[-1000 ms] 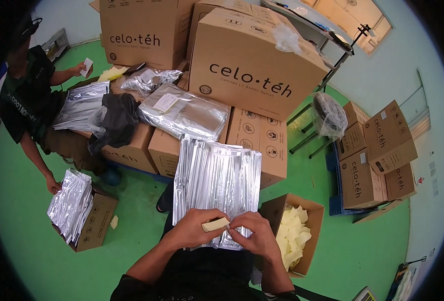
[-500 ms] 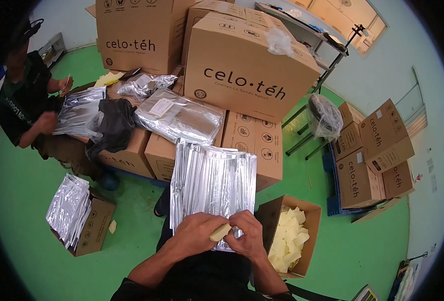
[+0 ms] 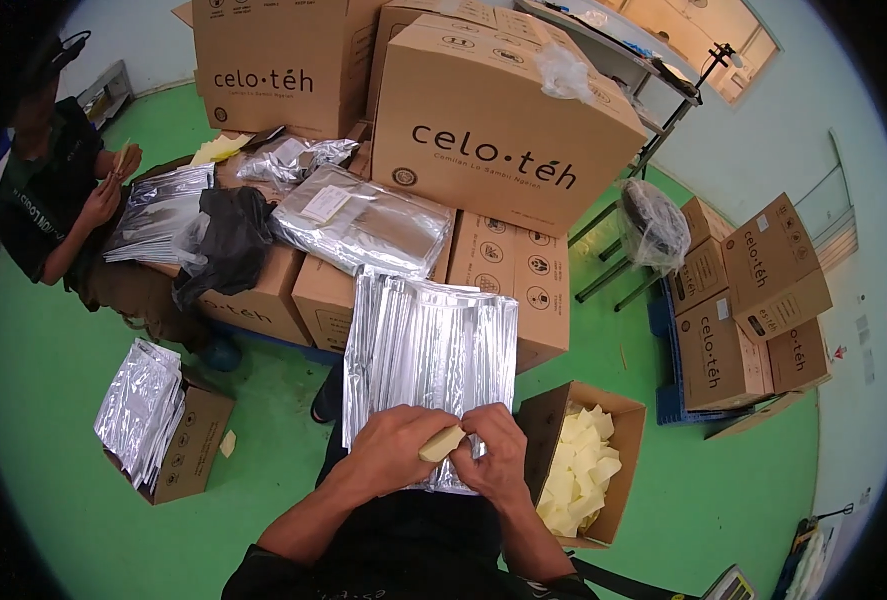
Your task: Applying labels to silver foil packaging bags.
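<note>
A stack of shiny silver foil pouches point(image 3: 428, 345) lies in front of me, over my lap. My left hand point(image 3: 393, 448) is closed around a small pale yellow wad of paper slips point(image 3: 442, 443), held above the near end of the pouches. Right beside it, my right hand point(image 3: 493, 450) has its fingers curled in a pinch close to the edge of the slips. What its fingertips grip, if anything, is hidden.
An open carton of crumpled yellow paper point(image 3: 575, 470) stands at my right. To the left is a carton point(image 3: 195, 440) filled with foil pouches. Ahead are big cartons point(image 3: 508, 130), a wrapped silver bundle point(image 3: 363, 225) and a black bag point(image 3: 233, 245). A co-worker point(image 3: 48, 190) is at far left.
The view has shifted slightly. My hands keep nearly the same pose over the pouches. The co-worker's two hands have come together, the lower one having risen from the foil stack.
</note>
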Motion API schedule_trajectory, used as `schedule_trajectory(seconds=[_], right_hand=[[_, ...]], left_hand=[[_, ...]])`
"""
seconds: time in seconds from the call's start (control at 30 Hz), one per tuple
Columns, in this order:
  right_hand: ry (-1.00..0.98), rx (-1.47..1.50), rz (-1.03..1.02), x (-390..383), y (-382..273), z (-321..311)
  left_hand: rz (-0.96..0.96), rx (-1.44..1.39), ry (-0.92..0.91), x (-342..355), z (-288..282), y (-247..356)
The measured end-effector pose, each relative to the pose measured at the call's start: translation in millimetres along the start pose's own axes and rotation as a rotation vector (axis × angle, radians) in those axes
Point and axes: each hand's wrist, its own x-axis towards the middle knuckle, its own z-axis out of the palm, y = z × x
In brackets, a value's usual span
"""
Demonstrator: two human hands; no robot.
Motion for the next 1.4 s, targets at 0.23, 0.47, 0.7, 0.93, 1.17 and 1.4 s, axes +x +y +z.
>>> schedule_trajectory(seconds=[0.23,0.47,0.7,0.93,1.17,1.4], right_hand=[[0.087,-0.089,0.361,4.7,29.2,-11.7],[-0.115,0.478,0.538,3.9,18.5,-15.4],[-0.154,0.435,0.473,7.0,11.6,-22.3],[-0.105,0.396,0.425,-2.7,18.3,-22.4],[0.347,-0.423,0.581,-65.4,125.9,-128.9],[0.111,-0.695,0.688,-73.5,87.5,-129.1]], left_hand=[[0.034,-0.04,0.191,-0.5,-5.9,12.2],[-0.223,-0.397,0.174,7.5,6.8,8.4],[-0.183,-0.418,0.18,8.5,6.0,7.4],[-0.279,-0.697,0.14,5.2,9.7,-0.2],[-0.549,-1.215,0.51,-3.6,-6.7,-22.8],[-0.379,-0.557,0.399,-6.1,-8.6,-2.2]])
